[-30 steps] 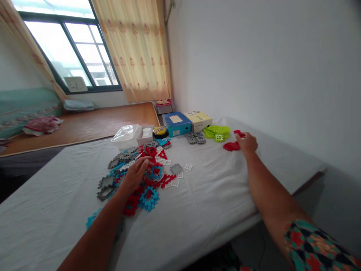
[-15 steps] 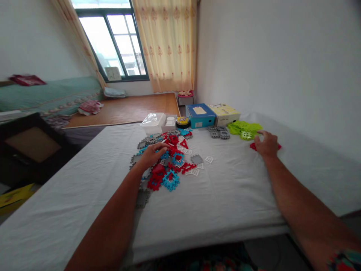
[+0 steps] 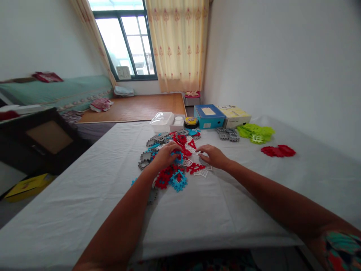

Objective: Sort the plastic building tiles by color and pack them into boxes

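Note:
My left hand [image 3: 167,156] is over a mixed pile of flat plastic building pieces with toothed edges. Its fingers are bent, with thumb and fingertips slightly apart just above a blue piece [image 3: 178,158]. Right of the pile, my right hand [image 3: 213,155] hovers with thumb and forefinger apart, partly covering a grey piece. White lattice pieces [image 3: 187,162] and red pieces [image 3: 195,168] lie between and below the hands. Another blue square frame [image 3: 178,180] rests at the pile's near edge.
Sorted by colour at the right are a red heap [image 3: 278,151], a lime-green heap [image 3: 255,132] and a grey heap [image 3: 228,134]. Behind stand a clear plastic box [image 3: 162,121], a round black-and-yellow tin [image 3: 191,122], a blue box [image 3: 209,116] and a yellow box [image 3: 234,116].
My right hand has left the red heap at the right and come back to the main pile. My left hand has shifted slightly within the pile. The view has turned a little left.

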Motion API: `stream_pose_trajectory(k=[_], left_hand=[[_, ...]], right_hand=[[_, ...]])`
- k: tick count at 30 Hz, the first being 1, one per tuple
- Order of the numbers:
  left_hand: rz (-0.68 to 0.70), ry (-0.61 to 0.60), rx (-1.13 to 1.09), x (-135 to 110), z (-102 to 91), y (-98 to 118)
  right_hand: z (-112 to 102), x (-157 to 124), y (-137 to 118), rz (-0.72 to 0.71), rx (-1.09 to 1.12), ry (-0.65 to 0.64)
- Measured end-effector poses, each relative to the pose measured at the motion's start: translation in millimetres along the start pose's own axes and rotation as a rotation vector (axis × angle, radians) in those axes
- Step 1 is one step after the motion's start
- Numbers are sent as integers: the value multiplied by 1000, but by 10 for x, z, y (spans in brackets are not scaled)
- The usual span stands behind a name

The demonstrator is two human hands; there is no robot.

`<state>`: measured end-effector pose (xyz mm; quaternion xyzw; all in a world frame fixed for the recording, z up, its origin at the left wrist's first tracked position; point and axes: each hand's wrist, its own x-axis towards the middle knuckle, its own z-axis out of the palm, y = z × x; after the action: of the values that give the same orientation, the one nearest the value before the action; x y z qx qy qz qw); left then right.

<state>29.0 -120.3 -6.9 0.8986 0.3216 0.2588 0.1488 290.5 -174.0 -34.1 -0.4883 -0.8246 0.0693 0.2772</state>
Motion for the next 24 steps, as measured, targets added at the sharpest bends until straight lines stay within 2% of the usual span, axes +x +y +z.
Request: stream_pose_trajectory(k=[3,5,11,16,20,22,24], left_hand=[[41,31,-160,16,30,44],[57,66,-248,30,103,104],[60,178,-408,50,347,217],[92,197,-413,37,393,301],[111,176,-305,31,380,316],[89,167,-228,32,383,268],[63,144,-145,34,390,199]], right_hand=[[149,21,-56,97,182,84],[209,-6,-113,128,328,89],[166,-60,-253,137,778,1],[124,-73,-270,217,1099,-59],[78,-55,-131,314,1031,-47],[-12,-34,63,329,853,27],[-184,-52,340,351,556,149]])
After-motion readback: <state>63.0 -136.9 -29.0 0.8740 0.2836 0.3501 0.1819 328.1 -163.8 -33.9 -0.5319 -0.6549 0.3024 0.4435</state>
